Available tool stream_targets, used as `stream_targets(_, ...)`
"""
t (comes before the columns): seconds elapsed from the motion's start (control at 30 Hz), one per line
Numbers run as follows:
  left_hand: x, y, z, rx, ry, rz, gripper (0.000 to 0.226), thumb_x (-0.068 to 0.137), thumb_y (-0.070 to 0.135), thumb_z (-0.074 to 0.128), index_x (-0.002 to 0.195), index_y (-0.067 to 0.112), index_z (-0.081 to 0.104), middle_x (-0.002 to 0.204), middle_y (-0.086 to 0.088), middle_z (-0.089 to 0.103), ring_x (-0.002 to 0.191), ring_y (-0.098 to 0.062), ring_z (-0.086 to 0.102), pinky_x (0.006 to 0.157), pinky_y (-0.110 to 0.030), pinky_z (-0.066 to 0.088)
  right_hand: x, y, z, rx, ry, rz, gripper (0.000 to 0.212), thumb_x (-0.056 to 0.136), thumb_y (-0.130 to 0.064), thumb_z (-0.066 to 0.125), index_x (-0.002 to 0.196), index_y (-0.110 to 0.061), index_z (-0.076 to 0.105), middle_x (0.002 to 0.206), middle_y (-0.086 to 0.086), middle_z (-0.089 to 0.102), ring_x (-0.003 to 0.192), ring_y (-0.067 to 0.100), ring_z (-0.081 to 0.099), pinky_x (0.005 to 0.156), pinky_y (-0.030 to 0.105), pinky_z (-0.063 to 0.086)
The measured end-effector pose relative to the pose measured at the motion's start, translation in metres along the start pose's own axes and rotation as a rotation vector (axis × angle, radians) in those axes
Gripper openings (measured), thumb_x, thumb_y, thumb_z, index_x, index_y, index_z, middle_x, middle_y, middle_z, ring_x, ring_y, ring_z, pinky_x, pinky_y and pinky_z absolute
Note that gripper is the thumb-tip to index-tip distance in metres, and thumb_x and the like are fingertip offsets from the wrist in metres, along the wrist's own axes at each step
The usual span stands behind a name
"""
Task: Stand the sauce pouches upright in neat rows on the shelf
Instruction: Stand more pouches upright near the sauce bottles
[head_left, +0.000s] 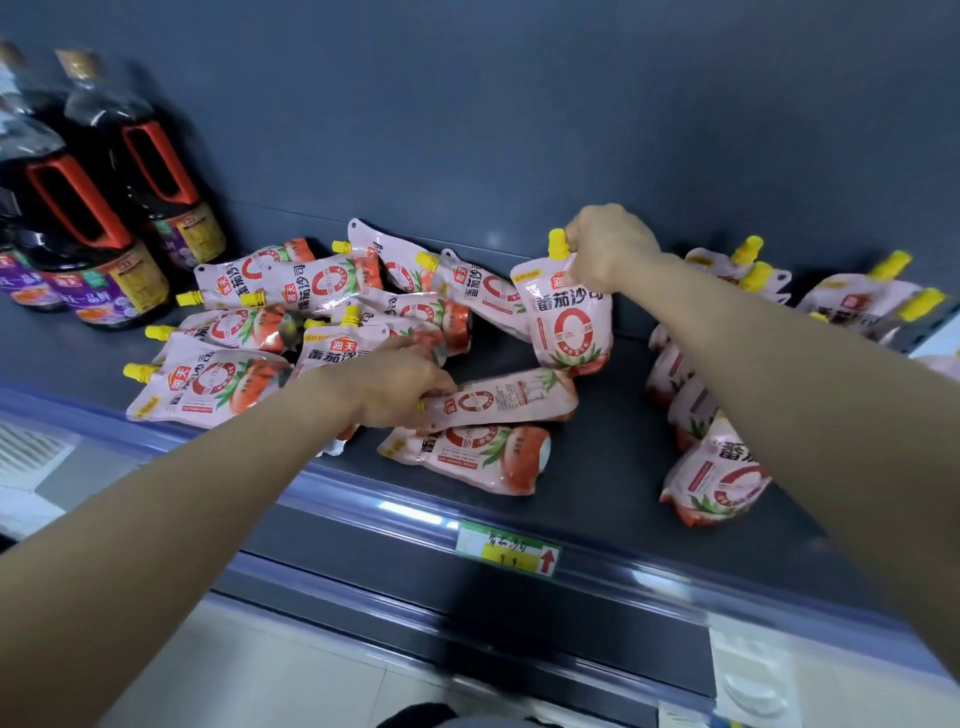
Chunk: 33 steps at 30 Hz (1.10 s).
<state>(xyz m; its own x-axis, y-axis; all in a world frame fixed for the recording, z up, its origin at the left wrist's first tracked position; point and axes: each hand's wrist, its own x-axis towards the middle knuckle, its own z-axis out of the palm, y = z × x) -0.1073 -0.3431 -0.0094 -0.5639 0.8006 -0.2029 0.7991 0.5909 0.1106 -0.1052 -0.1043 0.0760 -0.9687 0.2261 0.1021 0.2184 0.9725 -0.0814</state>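
Pink tomato sauce pouches with yellow caps cover a dark shelf (597, 467). My right hand (608, 249) grips the top of one pouch (569, 322) by its yellow cap and holds it upright at the shelf's middle. My left hand (395, 379) is closed on the cap end of a second pouch (504, 400), which lies sideways, partly over another flat pouch (467, 457). Several pouches lie in a loose heap (291, 312) at the left. Upright pouches (711, 467) stand in a row at the right, partly hidden by my right forearm.
Two dark soy sauce bottles (109, 208) with red handles stand at the far left of the shelf. A price tag (506, 553) is clipped to the shelf's front rail. More pouches (857, 301) lean against the back wall at the right.
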Motion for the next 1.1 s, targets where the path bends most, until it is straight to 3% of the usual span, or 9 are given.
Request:
stream_targets(0.13,0.005,0.003,0.004,0.074,-0.036,-0.016,0.06,0.078,0.032,0.067,0.134,0.028,0.045,0.131,-0.003,0.054,0.13,-0.023,0.035,0.114,-0.035,0.012,0.0,0.013,0.0,0.116,0.089,0.126,0.006,0.083,-0.007,0.057,0.084,-0.007,0.063,0.098,0.017,0.065,0.092,0.036,0.062,0.067,0.03,0.041)
stream_targets(0.27,0.009,0.0,0.005,0.083,-0.012,0.022,0.037,0.088,0.039,0.053,0.124,0.029,0.055,0.121,0.001,0.061,0.128,-0.021,0.038,0.114,-0.035,0.011,0.003,0.021,0.001,0.116,0.082,0.185,0.01,0.082,-0.003,0.058,0.09,-0.005,0.063,0.106,0.017,0.065,0.095,0.036,0.062,0.069,0.03,0.043)
stream_targets(0.43,0.016,-0.001,0.005,0.027,0.106,0.066,0.025,0.093,0.029,0.047,0.108,0.02,0.065,0.1,0.0,0.067,0.11,-0.019,0.05,0.11,-0.027,0.012,0.007,0.026,-0.007,0.101,0.003,0.18,0.019,0.079,-0.008,0.068,0.072,-0.006,0.051,0.109,0.016,0.064,0.087,0.032,0.058,0.068,0.029,0.04)
stream_targets(0.5,0.021,0.002,-0.002,-0.027,0.189,0.065,0.024,0.093,0.025,0.047,0.103,0.016,0.066,0.097,-0.003,0.068,0.102,-0.023,0.054,0.105,-0.029,0.023,0.009,0.028,-0.009,0.122,-0.014,0.173,0.013,0.078,-0.009,0.07,0.087,-0.006,0.062,0.109,0.014,0.065,0.087,0.03,0.057,0.068,0.029,0.042)
stream_targets(0.6,0.03,0.01,-0.017,-0.13,0.32,0.067,0.023,0.094,0.024,0.047,0.101,0.013,0.067,0.097,-0.008,0.065,0.092,-0.026,0.056,0.091,-0.033,0.039,0.013,0.031,-0.012,0.139,-0.034,0.15,0.027,0.079,-0.009,0.069,0.106,-0.005,0.067,0.11,0.014,0.066,0.092,0.03,0.06,0.073,0.03,0.046)
stream_targets(0.77,0.047,0.037,-0.048,-0.198,0.364,0.069,0.029,0.095,0.021,0.046,0.07,0.009,0.049,0.066,-0.004,0.051,0.061,-0.022,0.047,0.06,-0.031,0.037,0.015,0.038,-0.015,0.13,-0.075,0.104,0.026,0.078,-0.008,0.071,0.103,-0.004,0.068,0.11,0.014,0.067,0.102,0.031,0.064,0.081,0.031,0.052)
stream_targets(0.87,0.06,0.052,-0.064,-0.243,0.405,0.031,0.035,0.094,0.024,0.048,0.064,0.006,0.047,0.05,0.003,0.038,0.046,-0.014,0.035,0.053,-0.03,0.031,0.013,0.042,-0.019,0.116,-0.078,0.085,0.028,0.077,-0.011,0.073,0.104,-0.006,0.069,0.111,0.014,0.067,0.102,0.031,0.064,0.081,0.03,0.05)
stream_targets(0.97,0.074,0.063,-0.075,-0.242,0.448,0.007,0.032,0.092,0.028,0.054,0.07,0.004,0.055,0.052,0.002,0.041,0.049,-0.017,0.036,0.052,-0.028,0.026,0.013,0.046,-0.021,0.094,-0.089,0.068,0.032,0.077,-0.013,0.075,0.107,-0.005,0.069,0.111,0.014,0.068,0.103,0.031,0.065,0.081,0.03,0.051)
stream_targets(1.1,0.089,0.07,-0.077,-0.462,0.451,-0.005,0.018,0.08,0.024,0.07,0.091,0.016,0.058,0.068,0.005,0.057,0.064,-0.015,0.053,0.056,-0.021,0.041,0.014,0.048,-0.023,0.077,-0.105,0.032,0.03,0.079,-0.008,0.07,0.107,0.001,0.068,0.114,0.02,0.068,0.083,0.023,0.059,0.087,0.037,0.054)
